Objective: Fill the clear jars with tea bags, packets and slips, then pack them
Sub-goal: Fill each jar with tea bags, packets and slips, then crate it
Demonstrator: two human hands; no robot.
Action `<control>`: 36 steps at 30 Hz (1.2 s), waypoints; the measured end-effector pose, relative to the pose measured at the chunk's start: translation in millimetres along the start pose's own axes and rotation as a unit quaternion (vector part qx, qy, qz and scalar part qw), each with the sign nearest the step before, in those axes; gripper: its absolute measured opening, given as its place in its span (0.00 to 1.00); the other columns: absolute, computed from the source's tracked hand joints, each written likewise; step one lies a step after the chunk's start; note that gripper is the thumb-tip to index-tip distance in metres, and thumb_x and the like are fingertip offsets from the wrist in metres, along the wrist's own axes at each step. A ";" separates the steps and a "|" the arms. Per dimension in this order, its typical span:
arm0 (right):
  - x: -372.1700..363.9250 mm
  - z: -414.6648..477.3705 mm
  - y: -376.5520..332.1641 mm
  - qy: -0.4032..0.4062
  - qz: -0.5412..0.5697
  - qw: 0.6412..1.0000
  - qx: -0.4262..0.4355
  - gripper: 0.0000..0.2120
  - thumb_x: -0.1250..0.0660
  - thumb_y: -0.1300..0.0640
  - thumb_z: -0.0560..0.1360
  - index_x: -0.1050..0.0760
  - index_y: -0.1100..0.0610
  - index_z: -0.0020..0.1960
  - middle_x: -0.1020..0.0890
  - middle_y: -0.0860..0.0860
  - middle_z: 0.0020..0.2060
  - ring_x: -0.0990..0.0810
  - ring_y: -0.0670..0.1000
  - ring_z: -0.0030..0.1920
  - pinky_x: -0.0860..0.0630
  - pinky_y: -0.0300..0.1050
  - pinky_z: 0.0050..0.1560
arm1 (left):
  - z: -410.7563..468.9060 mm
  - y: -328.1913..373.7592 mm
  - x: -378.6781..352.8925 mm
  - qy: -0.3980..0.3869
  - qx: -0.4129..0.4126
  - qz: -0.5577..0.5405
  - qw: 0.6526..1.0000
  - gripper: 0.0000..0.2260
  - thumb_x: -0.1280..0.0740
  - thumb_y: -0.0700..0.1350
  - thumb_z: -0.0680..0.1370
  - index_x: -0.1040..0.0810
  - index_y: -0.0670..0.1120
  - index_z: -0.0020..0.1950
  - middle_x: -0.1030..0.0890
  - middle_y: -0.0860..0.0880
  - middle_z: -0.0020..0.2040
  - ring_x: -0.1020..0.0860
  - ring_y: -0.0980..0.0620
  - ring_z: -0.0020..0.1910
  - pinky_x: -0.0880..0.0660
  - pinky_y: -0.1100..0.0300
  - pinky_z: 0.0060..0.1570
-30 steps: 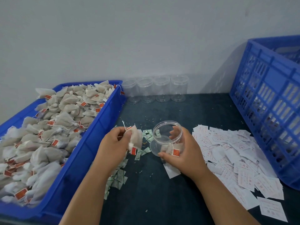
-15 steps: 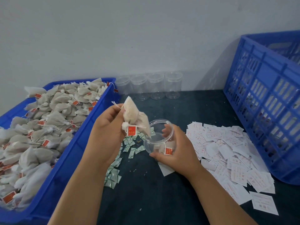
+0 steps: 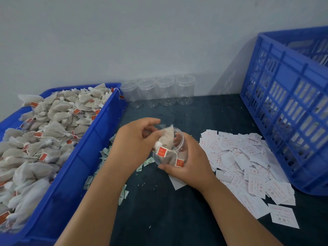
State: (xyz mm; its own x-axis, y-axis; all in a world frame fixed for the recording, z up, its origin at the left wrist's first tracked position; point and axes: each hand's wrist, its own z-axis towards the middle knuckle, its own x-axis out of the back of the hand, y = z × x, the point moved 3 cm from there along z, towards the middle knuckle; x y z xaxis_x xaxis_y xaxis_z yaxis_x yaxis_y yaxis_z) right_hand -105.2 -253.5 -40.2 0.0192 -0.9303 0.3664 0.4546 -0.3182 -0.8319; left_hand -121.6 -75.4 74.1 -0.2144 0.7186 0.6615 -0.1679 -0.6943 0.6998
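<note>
The dark table [image 3: 159, 215] lies bare near the person and behind the hands, hemmed by a blue tray [image 3: 71, 176] of gauzy tea bags and a blue lattice crate [image 3: 284, 107]. The right hand [image 3: 190, 163] curls its fingers round a tilted clear jar [image 3: 182, 139]. The left hand [image 3: 134, 144] pinches a soft tea bag [image 3: 168, 137] at its mouth. Green packets [image 3: 104, 153] and white slips [image 3: 248, 166] flank it, and four empty jars [image 3: 158, 94] line the wall. The red tag print is unreadable.

tea-bag bin [image 3: 74, 174] left | jars [image 3: 158, 93] behind, by wall | slips [image 3: 248, 167] right | crate [image 3: 291, 110] far right
</note>
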 end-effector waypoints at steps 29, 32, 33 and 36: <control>3.4 0.0 0.1 0.014 0.021 1.000 -0.018 0.43 0.19 0.32 0.62 0.27 0.46 0.71 0.19 0.37 0.61 0.19 0.42 0.63 0.23 0.35 0.59 | -11.7 -121.6 -31.3 -0.061 0.130 0.183 0.973 0.13 0.24 0.57 0.77 0.14 0.56 0.59 0.20 0.60 0.44 0.23 0.60 0.44 0.29 0.61 0.43; 4.3 0.6 -0.1 0.014 0.028 0.999 -0.022 0.42 0.19 0.33 0.62 0.27 0.46 0.71 0.19 0.38 0.61 0.19 0.42 0.63 0.24 0.31 0.58 | -9.8 -124.1 -30.2 -0.102 0.102 0.190 0.971 0.12 0.24 0.59 0.76 0.13 0.58 0.58 0.22 0.61 0.46 0.24 0.60 0.45 0.28 0.60 0.44; 4.5 0.7 -0.2 0.016 0.032 0.999 -0.022 0.41 0.19 0.33 0.62 0.27 0.45 0.71 0.19 0.38 0.61 0.19 0.41 0.63 0.25 0.29 0.57 | -10.4 -123.5 -30.8 -0.118 0.090 0.196 0.969 0.13 0.24 0.60 0.76 0.14 0.59 0.59 0.23 0.61 0.48 0.24 0.60 0.47 0.27 0.59 0.46; 4.5 1.3 -0.4 0.018 0.037 0.999 -0.026 0.42 0.19 0.34 0.62 0.27 0.45 0.71 0.19 0.38 0.61 0.19 0.41 0.63 0.26 0.27 0.57 | -15.0 -119.4 -34.5 -0.099 0.068 0.202 0.972 0.10 0.24 0.58 0.76 0.14 0.60 0.57 0.23 0.58 0.51 0.24 0.56 0.52 0.25 0.56 0.52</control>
State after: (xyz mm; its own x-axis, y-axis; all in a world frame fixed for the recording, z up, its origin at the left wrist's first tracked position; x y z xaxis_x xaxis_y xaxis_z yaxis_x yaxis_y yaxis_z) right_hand -104.1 -257.3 -37.6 0.0189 -0.9571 0.2893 0.4065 -0.2570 -0.8768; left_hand -108.6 -17.9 -36.3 -0.0456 0.3911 0.9192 0.0227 -0.9195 0.3923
